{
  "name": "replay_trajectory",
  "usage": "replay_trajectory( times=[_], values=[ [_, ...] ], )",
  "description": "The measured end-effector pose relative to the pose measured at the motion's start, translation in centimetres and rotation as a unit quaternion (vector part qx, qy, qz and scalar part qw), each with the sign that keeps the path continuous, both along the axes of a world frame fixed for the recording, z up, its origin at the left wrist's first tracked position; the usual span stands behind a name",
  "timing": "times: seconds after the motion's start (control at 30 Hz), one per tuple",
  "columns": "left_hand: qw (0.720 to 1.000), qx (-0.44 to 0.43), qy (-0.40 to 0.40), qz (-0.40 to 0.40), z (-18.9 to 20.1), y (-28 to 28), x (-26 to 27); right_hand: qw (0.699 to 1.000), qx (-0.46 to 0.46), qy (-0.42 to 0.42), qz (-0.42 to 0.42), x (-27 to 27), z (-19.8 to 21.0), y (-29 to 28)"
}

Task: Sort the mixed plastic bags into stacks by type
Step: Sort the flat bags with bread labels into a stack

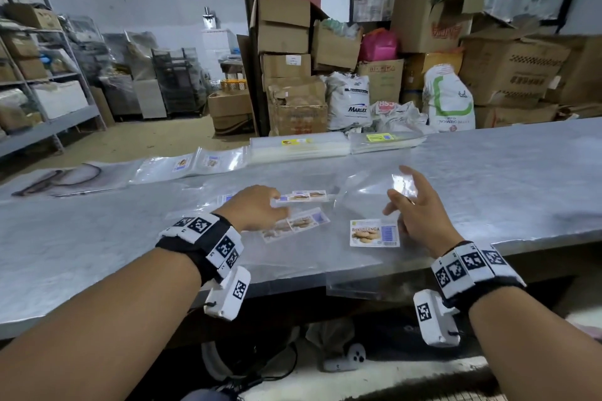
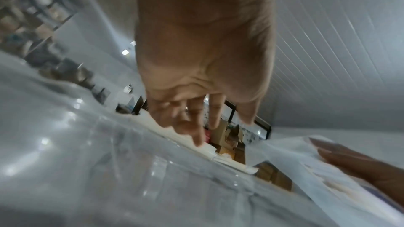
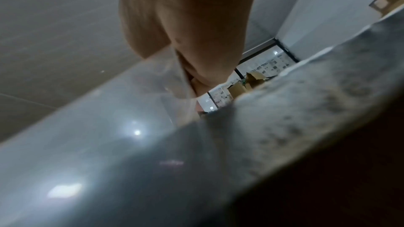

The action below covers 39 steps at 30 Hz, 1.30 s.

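Several clear plastic bags with biscuit labels (image 1: 308, 221) lie mixed on the grey metal table (image 1: 495, 179). My left hand (image 1: 260, 209) reaches over this pile, fingers straight, their tips touching the top labelled bag (image 1: 301, 196). The left wrist view shows my left hand (image 2: 192, 120) pointing down at the plastic (image 2: 109, 161). My right hand (image 1: 415, 205) holds a clear "Biskut Lenga" bag (image 1: 374, 233) tilted up off the table, its lower edge hanging past the table's front. This bag (image 2: 306, 159) veils the right hand (image 2: 358, 165). Plastic (image 3: 135, 109) covers my right hand (image 3: 196, 54).
Two flat stacks of clear bags (image 1: 293, 148) (image 1: 384, 140) sit along the table's far edge. More labelled bags (image 1: 195, 164) and a large printed bag (image 1: 65, 177) lie at the far left. Cardboard boxes (image 1: 286, 42) and sacks (image 1: 350, 101) stand behind, shelving (image 1: 29, 75) to the left.
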<state>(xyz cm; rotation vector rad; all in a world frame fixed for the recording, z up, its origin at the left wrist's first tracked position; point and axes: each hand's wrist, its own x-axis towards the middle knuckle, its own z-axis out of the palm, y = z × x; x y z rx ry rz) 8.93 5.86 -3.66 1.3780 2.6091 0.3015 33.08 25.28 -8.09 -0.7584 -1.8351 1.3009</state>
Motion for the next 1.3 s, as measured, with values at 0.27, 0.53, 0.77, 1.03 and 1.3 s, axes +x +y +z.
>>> replay_trajectory(
  times=[0.27,0.53,0.77,1.03,1.3],
  values=[
    [0.969,-0.224,0.051,-0.087,0.5,1.0,0.3,0.997,0.031,-0.057,-0.030,1.5,-0.6,3.0],
    [0.997,-0.078,-0.023,-0.012,0.4,2.4,-1.4,0.999,0.018,-0.031,-0.040,1.8,-1.2,3.0],
    [0.997,-0.058,-0.043,-0.001,-0.1,4.0,-1.4,0.999,0.020,-0.021,-0.038,2.2,-1.3,2.8],
    [0.981,0.027,-0.191,0.037,-0.1,4.3,-0.8,0.999,0.027,-0.037,-0.025,2.1,-1.6,3.1],
    [0.945,0.103,-0.308,0.043,-0.3,5.2,1.2,0.997,0.030,-0.061,-0.021,1.9,-1.9,3.0]
  ],
)
